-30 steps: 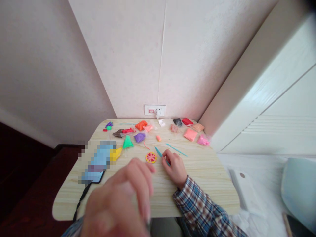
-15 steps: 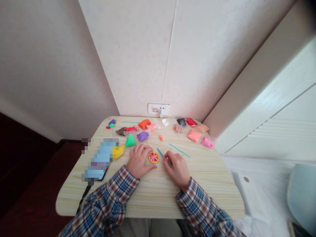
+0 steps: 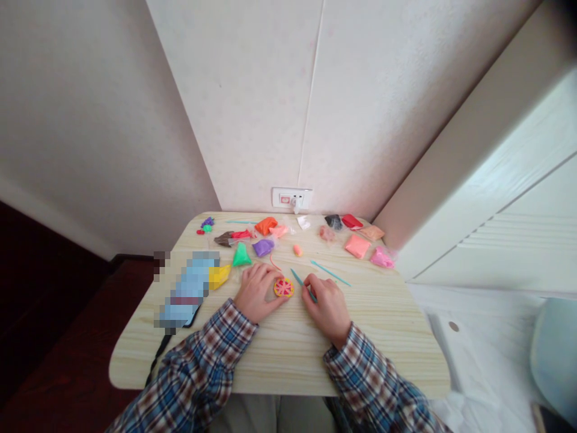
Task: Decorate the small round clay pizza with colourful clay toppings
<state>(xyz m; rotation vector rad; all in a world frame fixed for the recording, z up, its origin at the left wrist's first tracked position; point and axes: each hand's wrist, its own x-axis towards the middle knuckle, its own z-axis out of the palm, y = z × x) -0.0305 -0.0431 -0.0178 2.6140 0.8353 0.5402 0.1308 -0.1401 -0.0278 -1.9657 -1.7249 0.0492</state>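
Observation:
A round clay disc (image 3: pixel 283 287), yellow at the rim with pink and red wedges, lies on the table in front of me. My left hand (image 3: pixel 260 292) has its thumb and fingertips closed around the disc's near and far edges. In the fist of my right hand (image 3: pixel 327 305) is a teal clay modelling knife (image 3: pixel 296 276), its pointed blade sticking out toward the upper left, just right of the disc. A thin red clay strand (image 3: pixel 274 262) curves above the disc. Further right lies a second teal modelling tool (image 3: pixel 330 272).
Bags of clay line the back: green (image 3: pixel 241 255), purple (image 3: pixel 263 247), orange (image 3: pixel 266 225), salmon (image 3: pixel 357 246) and pink (image 3: pixel 383 257). A small peach clay lump (image 3: pixel 297 250) lies mid-table. Left are a yellow bag (image 3: pixel 219 276), a blurred phone (image 3: pixel 189 290) with a cable and a grape-like clay piece (image 3: pixel 207 222).
My left thumb and fingers have closed in on the disc's edges. My right hand still holds the knife near the disc. The whole view has shifted slightly.

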